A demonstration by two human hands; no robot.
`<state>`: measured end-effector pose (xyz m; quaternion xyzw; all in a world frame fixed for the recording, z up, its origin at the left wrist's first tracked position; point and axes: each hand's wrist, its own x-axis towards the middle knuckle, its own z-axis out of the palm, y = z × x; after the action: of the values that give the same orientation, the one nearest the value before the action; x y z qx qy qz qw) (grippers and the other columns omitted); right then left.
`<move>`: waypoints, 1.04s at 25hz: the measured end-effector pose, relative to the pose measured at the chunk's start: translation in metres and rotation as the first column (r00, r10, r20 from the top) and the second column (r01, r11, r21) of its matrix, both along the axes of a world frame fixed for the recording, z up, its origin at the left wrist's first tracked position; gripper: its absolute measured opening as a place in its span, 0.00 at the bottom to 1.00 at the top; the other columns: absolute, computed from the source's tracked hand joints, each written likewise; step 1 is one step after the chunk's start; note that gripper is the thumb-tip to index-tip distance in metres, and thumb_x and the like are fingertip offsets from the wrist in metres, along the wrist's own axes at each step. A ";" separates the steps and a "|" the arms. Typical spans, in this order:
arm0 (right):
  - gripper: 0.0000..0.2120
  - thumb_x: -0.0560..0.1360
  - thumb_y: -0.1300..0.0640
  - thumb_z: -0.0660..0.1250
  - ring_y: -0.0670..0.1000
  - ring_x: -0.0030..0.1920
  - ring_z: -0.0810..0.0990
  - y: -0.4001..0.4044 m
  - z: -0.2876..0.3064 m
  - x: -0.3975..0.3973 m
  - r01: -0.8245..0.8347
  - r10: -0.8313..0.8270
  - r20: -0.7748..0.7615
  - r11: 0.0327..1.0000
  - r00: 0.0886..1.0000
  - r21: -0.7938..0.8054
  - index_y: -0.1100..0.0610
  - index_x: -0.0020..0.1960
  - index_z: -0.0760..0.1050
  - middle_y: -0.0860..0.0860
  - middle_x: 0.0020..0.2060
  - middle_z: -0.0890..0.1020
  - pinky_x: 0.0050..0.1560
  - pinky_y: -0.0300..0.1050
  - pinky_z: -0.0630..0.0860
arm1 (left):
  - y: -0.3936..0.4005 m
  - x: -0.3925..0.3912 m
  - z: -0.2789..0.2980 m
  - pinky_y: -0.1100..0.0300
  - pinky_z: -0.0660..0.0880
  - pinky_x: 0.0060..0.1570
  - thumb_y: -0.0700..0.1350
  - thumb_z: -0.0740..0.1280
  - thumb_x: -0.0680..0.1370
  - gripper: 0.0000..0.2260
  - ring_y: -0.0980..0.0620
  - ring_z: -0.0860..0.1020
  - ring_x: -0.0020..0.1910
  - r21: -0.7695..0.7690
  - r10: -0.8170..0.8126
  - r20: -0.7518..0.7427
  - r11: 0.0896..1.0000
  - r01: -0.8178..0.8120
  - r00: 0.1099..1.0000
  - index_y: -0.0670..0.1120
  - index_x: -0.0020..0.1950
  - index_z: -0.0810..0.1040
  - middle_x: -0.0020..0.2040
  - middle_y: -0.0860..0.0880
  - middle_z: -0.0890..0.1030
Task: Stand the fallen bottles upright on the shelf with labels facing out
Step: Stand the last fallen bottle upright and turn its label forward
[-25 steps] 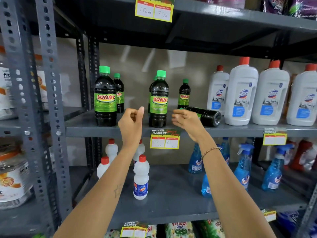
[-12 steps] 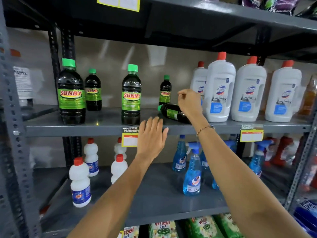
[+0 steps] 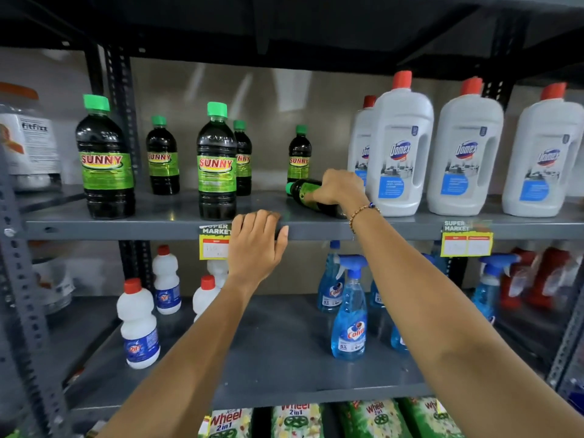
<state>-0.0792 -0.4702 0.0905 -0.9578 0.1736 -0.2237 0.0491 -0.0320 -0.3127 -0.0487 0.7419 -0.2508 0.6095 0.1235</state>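
Observation:
A dark Sunny bottle (image 3: 302,194) with a green cap lies on its side on the grey middle shelf (image 3: 164,227), cap pointing left. My right hand (image 3: 339,190) is closed around its body from above. My left hand (image 3: 256,246) rests on the shelf's front edge, fingers curled over the lip, holding nothing. Several Sunny bottles stand upright with labels facing out: a large one at far left (image 3: 106,161), another in the middle (image 3: 217,164), and smaller ones behind (image 3: 162,158) (image 3: 299,154).
White Domex jugs (image 3: 399,153) with red caps stand just right of the fallen bottle. Blue Colin spray bottles (image 3: 349,314) and small white bottles (image 3: 139,327) fill the shelf below. Yellow price tags (image 3: 466,240) hang on the shelf edge. A perforated steel upright (image 3: 19,279) rises at left.
My right hand has dropped from above the fallen bottle and closed on its body. My left hand has risen to rest on the shelf edge. The camera has moved closer.

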 end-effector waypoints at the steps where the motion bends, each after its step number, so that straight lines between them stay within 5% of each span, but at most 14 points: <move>1: 0.27 0.70 0.39 0.68 0.59 0.56 0.78 -0.003 -0.002 -0.002 -0.005 0.004 0.051 1.000 0.999 0.019 0.60 0.57 0.74 0.57 0.54 0.80 0.45 0.45 0.68 | 0.000 0.001 -0.001 0.52 0.68 0.48 0.52 0.56 0.81 0.16 0.45 0.74 0.41 -0.014 0.005 0.017 1.000 -0.005 1.000 0.43 0.51 0.78 0.44 0.46 0.78; 5: 0.26 0.72 0.41 0.67 0.55 0.47 0.76 -0.003 -0.018 0.003 -0.171 0.072 0.376 0.956 0.924 0.239 0.63 0.55 0.72 0.55 0.46 0.77 0.42 0.47 0.71 | -0.005 0.001 -0.002 0.52 0.67 0.48 0.51 0.57 0.80 0.15 0.44 0.73 0.41 -0.051 0.007 0.023 0.999 -0.006 1.000 0.42 0.50 0.78 0.44 0.45 0.78; 8: 0.25 0.75 0.47 0.67 0.54 0.51 0.77 0.004 -0.034 0.017 -0.538 0.228 0.581 0.719 0.781 0.441 0.63 0.62 0.65 0.55 0.52 0.75 0.49 0.48 0.75 | -0.007 -0.001 -0.002 0.52 0.67 0.48 0.51 0.56 0.80 0.15 0.44 0.73 0.41 -0.053 0.020 0.014 0.998 -0.019 1.000 0.42 0.51 0.77 0.45 0.45 0.78; 15: 0.30 0.78 0.52 0.64 0.54 0.65 0.71 -0.004 -0.040 0.026 -0.603 0.286 0.541 0.519 0.791 0.606 0.64 0.71 0.53 0.56 0.64 0.71 0.62 0.45 0.69 | -0.004 -0.004 -0.001 0.52 0.66 0.50 0.51 0.56 0.80 0.15 0.45 0.73 0.43 -0.027 0.007 -0.033 1.000 -0.008 0.999 0.43 0.52 0.77 0.46 0.46 0.78; 18: 0.37 0.75 0.54 0.69 0.51 0.61 0.72 -0.012 -0.040 0.028 -0.543 0.270 0.472 0.470 0.839 0.696 0.62 0.73 0.49 0.53 0.60 0.73 0.58 0.44 0.68 | -0.004 -0.004 0.000 0.52 0.66 0.50 0.52 0.56 0.80 0.15 0.45 0.73 0.43 -0.037 -0.013 -0.044 0.999 0.012 0.999 0.43 0.52 0.77 0.46 0.46 0.78; 22: 0.33 0.71 0.63 0.72 0.52 0.58 0.75 -0.020 -0.039 0.030 -0.498 0.251 0.430 0.453 0.867 0.740 0.62 0.69 0.57 0.53 0.56 0.75 0.50 0.41 0.70 | -0.003 -0.005 0.000 0.53 0.66 0.51 0.52 0.56 0.80 0.15 0.45 0.73 0.43 -0.034 -0.017 -0.058 0.999 0.015 0.998 0.43 0.52 0.77 0.46 0.46 0.78; 26: 0.45 0.51 0.40 0.82 0.51 0.58 0.79 -0.021 -0.049 0.044 -0.506 0.255 0.448 0.582 0.857 0.637 0.53 0.63 0.71 0.52 0.57 0.79 0.57 0.47 0.76 | -0.002 -0.005 0.000 0.53 0.66 0.51 0.52 0.57 0.80 0.14 0.45 0.74 0.43 -0.038 -0.026 -0.051 0.999 0.024 0.998 0.43 0.52 0.77 0.45 0.46 0.78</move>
<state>-0.0354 -0.4912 0.0415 -0.8216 0.0263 -0.2648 0.5041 -0.0373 -0.3150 -0.0484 0.7516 -0.2454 0.5933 0.1512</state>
